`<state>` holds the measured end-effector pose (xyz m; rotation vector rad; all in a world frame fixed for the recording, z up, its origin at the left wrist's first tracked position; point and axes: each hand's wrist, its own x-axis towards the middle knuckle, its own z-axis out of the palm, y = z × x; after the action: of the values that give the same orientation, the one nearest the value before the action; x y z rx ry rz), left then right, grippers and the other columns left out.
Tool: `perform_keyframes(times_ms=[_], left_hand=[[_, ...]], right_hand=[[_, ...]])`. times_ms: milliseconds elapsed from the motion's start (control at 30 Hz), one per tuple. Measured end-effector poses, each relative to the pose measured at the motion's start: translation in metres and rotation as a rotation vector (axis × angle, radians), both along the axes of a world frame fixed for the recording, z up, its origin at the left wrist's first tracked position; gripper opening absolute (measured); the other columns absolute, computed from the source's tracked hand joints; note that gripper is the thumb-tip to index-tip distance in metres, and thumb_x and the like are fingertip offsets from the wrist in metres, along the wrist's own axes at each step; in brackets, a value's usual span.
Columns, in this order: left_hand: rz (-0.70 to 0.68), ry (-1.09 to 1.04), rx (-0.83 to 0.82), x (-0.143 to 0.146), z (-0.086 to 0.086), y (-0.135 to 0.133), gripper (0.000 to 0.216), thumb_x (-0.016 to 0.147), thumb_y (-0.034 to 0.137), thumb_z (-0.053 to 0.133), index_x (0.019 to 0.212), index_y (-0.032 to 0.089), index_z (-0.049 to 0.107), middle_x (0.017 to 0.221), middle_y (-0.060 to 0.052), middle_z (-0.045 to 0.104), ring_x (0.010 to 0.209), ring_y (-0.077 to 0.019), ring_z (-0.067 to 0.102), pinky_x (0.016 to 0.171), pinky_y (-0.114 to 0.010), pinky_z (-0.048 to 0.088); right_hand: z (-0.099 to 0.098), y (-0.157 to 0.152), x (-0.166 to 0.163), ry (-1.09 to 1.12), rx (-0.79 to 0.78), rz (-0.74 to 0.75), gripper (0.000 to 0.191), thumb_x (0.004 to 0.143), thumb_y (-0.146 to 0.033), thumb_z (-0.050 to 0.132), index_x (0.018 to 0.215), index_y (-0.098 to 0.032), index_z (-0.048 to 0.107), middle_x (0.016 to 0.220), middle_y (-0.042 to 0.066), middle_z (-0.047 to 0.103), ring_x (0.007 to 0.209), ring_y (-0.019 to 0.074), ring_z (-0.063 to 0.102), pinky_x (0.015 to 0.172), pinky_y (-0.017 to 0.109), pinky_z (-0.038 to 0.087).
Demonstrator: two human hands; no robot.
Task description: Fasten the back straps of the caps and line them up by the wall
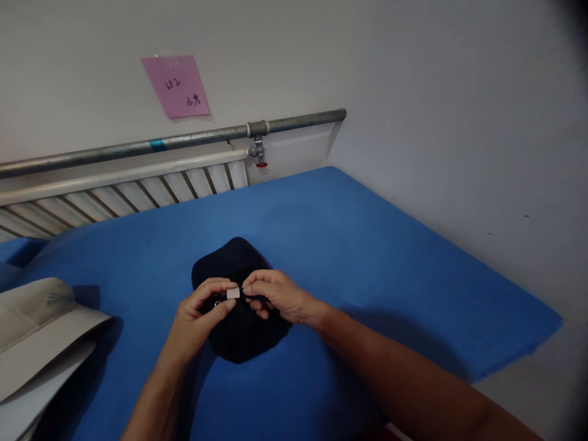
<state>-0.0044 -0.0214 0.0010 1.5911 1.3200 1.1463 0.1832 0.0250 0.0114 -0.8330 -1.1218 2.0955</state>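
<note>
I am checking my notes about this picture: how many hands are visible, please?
2: the left hand pinches a small pale piece, and the right hand is just to its right, both over the dark fabric item.

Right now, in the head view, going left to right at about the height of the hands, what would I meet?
Pale stiff sheets → left hand → small pale tag → right hand → right-hand wall.

What seems a dark cap (243,337) lies beneath a small pale tag (233,293).
</note>
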Motion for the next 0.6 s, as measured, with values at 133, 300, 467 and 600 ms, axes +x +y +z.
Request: perform_keyframes(times_ms=[133,300,467,600], left_hand=[[0.006,-0.009,0.01,-0.0001,0.0,-0.001,0.018,0.078,0.028,0.07,0.096,0.03,0.071,0.104,-0.001,0.063,0.098,-0.0175,0.059,0.088,-0.03,0.047],[-0.01,0.0,0.002,0.0008,-0.0003,-0.0012,0.018,0.078,0.027,0.069,0.097,0.031,0.07,0.102,0.0,0.064,0.097,-0.0165,0.059,0.088,-0.029,0.046],[0.001,-0.021,-0.022,0.0006,-0.0011,-0.0015,0.019,0.078,0.027,0.069,0.097,0.03,0.07,0.104,0.0,0.063,0.097,-0.0163,0.06,0.088,-0.029,0.047],[0.024,-0.045,-0.024,0.0,-0.0013,-0.0009,0.019,0.077,0.027,0.07,0.096,0.029,0.07,0.104,-0.001,0.063,0.097,-0.017,0.06,0.088,-0.03,0.047]], right_hand=[[-0.0028,-0.0003,-0.002,0.001,-0.018,-0.008,0.004,0.075,-0.016,0.06,0.071,-0.015,0.06,0.06,-0.004,0.056,0.044,0.0044,0.047,0.036,0.015,0.035],[-0.0063,0.0003,-0.0031,0.043,-0.101,0.027,0.002,0.073,-0.015,0.061,0.072,-0.015,0.06,0.061,-0.004,0.055,0.044,0.004,0.046,0.036,0.015,0.034],[-0.0028,-0.001,-0.0025,0.003,-0.03,-0.011,0.002,0.074,-0.017,0.062,0.074,-0.016,0.06,0.061,-0.004,0.056,0.045,0.0049,0.047,0.037,0.016,0.035],[0.0034,-0.0017,0.0006,-0.014,0.025,-0.066,0.006,0.072,-0.015,0.062,0.077,-0.017,0.06,0.059,-0.004,0.056,0.05,0.0067,0.053,0.043,0.016,0.041]])
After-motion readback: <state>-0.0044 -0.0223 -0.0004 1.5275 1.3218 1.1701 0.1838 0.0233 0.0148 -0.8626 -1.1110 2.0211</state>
